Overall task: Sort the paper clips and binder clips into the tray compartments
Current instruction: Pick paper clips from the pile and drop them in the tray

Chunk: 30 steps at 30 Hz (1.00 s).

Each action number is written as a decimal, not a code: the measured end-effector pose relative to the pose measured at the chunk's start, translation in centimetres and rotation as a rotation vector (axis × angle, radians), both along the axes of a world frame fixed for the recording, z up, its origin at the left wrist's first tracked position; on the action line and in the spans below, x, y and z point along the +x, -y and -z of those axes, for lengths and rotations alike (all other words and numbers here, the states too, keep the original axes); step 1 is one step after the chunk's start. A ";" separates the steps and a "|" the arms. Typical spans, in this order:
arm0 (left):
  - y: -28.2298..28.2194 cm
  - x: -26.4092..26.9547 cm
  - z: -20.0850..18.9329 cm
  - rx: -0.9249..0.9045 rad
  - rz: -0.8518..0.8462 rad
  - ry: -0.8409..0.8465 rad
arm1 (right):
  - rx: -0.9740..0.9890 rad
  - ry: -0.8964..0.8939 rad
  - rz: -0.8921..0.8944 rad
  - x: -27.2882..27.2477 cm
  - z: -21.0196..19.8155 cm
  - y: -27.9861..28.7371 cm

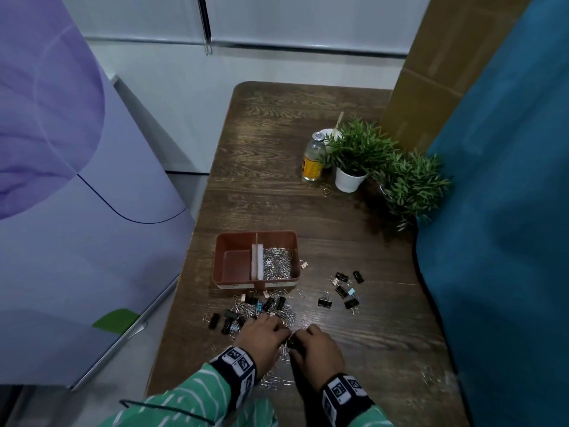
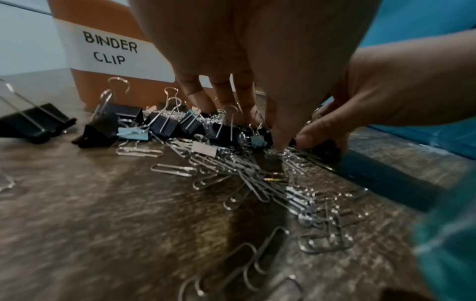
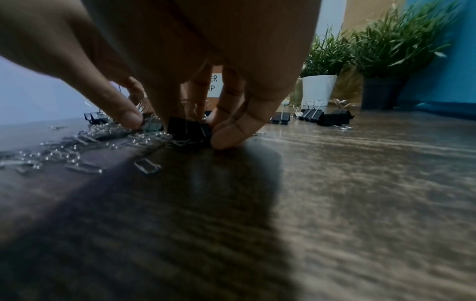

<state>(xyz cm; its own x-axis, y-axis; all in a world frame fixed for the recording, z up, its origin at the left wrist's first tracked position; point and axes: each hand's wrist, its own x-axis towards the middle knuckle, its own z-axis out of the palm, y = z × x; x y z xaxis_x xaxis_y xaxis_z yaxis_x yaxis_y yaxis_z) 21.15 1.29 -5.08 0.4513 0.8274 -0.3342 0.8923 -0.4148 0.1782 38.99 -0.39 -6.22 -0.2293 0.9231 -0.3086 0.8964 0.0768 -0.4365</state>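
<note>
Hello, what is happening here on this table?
A person is sorting clips into a brown tray. Its right compartment holds paper clips; the left, labelled BINDER CLIP, looks empty. The right hand pinches a black binder clip from the mixed pile; the left hand reaches into it.

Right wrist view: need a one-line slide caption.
Right hand pinches a black binder clip on the wooden table, beside scattered paper clips.
</note>
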 end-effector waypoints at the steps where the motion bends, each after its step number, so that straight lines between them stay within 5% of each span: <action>1: -0.1 -0.1 0.1 -0.005 -0.012 0.006 | 0.005 -0.034 0.013 0.0 0.1 0.0; 11: -1.3 -0.7 0.6 -0.040 -0.087 0.125 | -0.009 -0.408 0.463 3.2 0.4 -1.8; 20: -2.4 -1.8 -0.9 0.029 -0.100 0.278 | 0.196 -0.267 0.683 9.0 0.7 -3.5; 26: 2.1 -5.4 -1.5 0.026 -0.107 0.333 | 0.271 -0.124 0.485 6.4 -0.1 -0.5; 30: 6.0 -8.0 -1.1 -0.089 -0.164 0.194 | 0.044 0.046 0.105 3.7 -0.4 1.3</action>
<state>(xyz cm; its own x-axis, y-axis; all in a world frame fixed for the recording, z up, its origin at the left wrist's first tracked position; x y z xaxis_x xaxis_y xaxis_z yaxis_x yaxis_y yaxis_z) 13.15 -4.76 -3.95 0.3764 0.8660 -0.3291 0.8920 -0.2428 0.3813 42.73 -1.70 -5.79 -0.1176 0.9541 -0.2753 0.9195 0.0000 -0.3930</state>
